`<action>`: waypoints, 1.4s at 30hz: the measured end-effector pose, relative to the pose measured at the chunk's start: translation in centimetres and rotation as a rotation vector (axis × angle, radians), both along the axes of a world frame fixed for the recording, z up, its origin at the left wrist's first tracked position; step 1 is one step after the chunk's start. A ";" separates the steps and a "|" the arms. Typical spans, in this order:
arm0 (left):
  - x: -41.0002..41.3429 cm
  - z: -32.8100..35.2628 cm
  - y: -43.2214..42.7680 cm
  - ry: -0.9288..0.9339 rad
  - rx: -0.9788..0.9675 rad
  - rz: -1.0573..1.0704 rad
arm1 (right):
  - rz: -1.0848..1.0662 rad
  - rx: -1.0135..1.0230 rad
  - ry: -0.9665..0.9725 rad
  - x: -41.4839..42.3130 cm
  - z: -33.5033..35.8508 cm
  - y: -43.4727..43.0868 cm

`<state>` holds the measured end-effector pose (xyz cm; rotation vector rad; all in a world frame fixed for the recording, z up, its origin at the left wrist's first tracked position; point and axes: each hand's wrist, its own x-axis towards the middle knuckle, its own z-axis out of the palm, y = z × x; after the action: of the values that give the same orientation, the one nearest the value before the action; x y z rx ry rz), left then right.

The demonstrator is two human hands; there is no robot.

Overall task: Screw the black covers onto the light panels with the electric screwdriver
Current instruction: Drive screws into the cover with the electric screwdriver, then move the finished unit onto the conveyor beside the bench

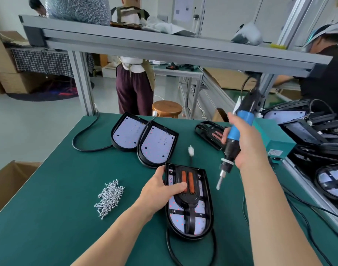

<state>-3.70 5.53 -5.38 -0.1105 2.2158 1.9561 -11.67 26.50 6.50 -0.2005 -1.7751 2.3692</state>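
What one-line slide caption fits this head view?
Left hand grips a covered light panel while the right hand holds the electric screwdriver poised beside it; loose screws lie nearby.

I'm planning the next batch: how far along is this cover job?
Looks done: a covered panel lies at the right edge, screws unreadable. In hand: the left hand grips a panel with its black cover seated; the right hand holds the electric screwdriver, bit off the panel. Left: two bare panels, a loose cover and the screw pile wait.
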 end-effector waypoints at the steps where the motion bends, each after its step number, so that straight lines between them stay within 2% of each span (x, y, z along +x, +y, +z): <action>1: 0.0 0.0 -0.1 0.002 0.002 -0.003 | -0.020 0.043 -0.075 0.1 -1.0 1.1; 4: 0.0 0.1 -0.2 0.000 0.016 -0.005 | -0.035 0.192 -0.291 0.8 -4.4 3.6; 6: 0.0 0.2 -0.3 0.000 0.017 0.003 | -0.029 0.278 -0.369 1.4 -6.8 4.4; 10: 0.2 0.4 -0.3 -0.004 0.032 -0.007 | -0.086 0.441 -0.392 2.2 -10.1 4.5; 15: 0.4 0.5 -0.3 0.013 0.025 -0.005 | -0.179 0.871 -0.397 2.3 -11.1 3.8; 17: 0.5 0.4 -0.3 0.024 0.012 -0.002 | -0.204 0.976 -0.409 2.4 -11.1 3.7; 24: 1.0 0.1 0.0 0.112 -0.072 0.042 | -0.245 1.016 -0.339 2.8 -11.2 3.8; 30: 1.4 -0.4 0.0 0.196 -0.118 0.118 | -0.295 1.023 -0.372 3.1 -11.6 5.7; 34: 1.4 -0.6 0.0 0.219 -0.127 0.160 | -0.255 1.075 -0.423 3.6 -11.4 6.0; 36: 1.4 -0.7 0.0 0.221 -0.118 0.174 | -0.299 1.165 -0.359 4.3 -11.0 5.5; 38: 1.4 -0.7 0.0 0.220 -0.115 0.177 | -0.351 1.165 -0.198 5.2 -10.2 4.1; 40: 1.4 -0.7 0.0 0.219 -0.122 0.180 | -0.243 1.099 -0.108 6.2 -9.3 2.1; 42: 1.4 -0.7 0.0 0.224 -0.134 0.187 | -0.036 1.112 -0.149 7.2 -8.9 0.0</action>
<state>-2.29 5.53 -6.09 -0.1266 2.5662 1.9983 -4.50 26.54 -2.36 -0.2323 -2.7773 1.0547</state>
